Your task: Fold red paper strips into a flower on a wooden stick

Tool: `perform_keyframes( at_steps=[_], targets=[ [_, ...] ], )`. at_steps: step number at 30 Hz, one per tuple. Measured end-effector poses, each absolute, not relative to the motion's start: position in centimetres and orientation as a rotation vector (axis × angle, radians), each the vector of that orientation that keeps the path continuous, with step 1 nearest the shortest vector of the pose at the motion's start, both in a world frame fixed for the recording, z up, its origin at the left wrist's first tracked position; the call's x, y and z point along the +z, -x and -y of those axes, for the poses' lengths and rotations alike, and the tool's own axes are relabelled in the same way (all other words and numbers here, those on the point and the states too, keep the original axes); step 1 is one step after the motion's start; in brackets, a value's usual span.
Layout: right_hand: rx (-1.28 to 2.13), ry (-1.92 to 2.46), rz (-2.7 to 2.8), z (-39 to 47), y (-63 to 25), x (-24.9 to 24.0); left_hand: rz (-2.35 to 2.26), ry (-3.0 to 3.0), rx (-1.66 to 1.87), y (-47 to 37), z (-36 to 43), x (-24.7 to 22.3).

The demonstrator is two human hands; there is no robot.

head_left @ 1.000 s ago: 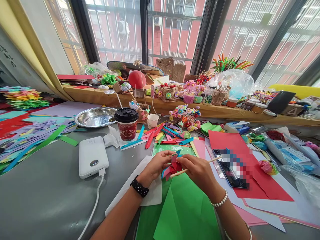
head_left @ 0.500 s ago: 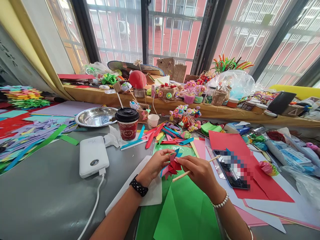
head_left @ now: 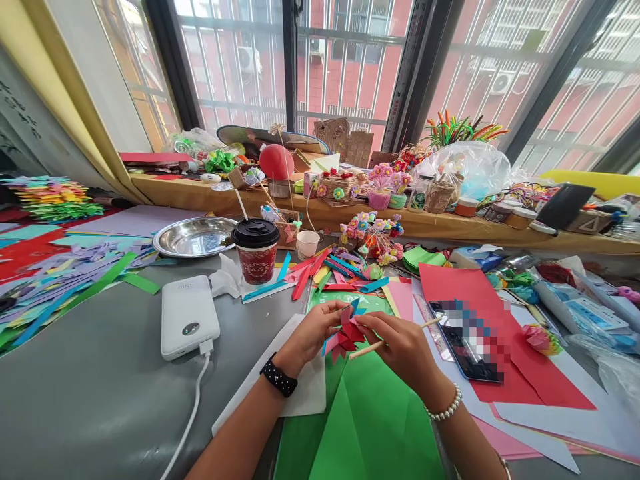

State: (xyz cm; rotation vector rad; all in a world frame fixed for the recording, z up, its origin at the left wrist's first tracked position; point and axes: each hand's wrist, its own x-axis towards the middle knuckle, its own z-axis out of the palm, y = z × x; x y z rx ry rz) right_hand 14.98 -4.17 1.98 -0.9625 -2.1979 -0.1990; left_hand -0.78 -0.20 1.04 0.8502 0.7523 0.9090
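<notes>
Between my two hands is a folded paper flower [head_left: 347, 338] with red, pink and blue pointed petals. My left hand [head_left: 319, 331] pinches its upper left side, where a pink strip and a blue tip stick up. On the right, the fingers of my right hand [head_left: 395, 340] press on the red petals. A thin wooden stick [head_left: 367, 350] lies slantwise through that same hand, its blunt end near the flower and its other end past the knuckles. Below the hands lie green paper sheets [head_left: 375, 420]; the flower is held above them.
Left of my arms lie a white power bank [head_left: 189, 317] with a cable, a lidded coffee cup [head_left: 255, 250] and a steel plate [head_left: 195, 237]. A phone [head_left: 465, 340] rests on red paper [head_left: 550, 380] at the right. Paper strips [head_left: 300, 273] and crafts [head_left: 373, 233] lie behind.
The view has shifted slightly, so everything sits a little lower and further right. Both hands keep the same hold on the paper flower, and the stick stays in my right hand.
</notes>
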Motion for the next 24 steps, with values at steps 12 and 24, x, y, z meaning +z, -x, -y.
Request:
perform_keyframes(
  at_steps=[12,24],
  targets=[
    [-0.207,0.979,2.194,4.09,-15.03,2.15,-0.777,-0.92,0.87,0.82,0.31,1.3],
    [-0.189,0.957,2.2,4.19,-14.93,2.2,-0.74,-0.936,0.827,0.69,0.62,1.81]
  ],
)
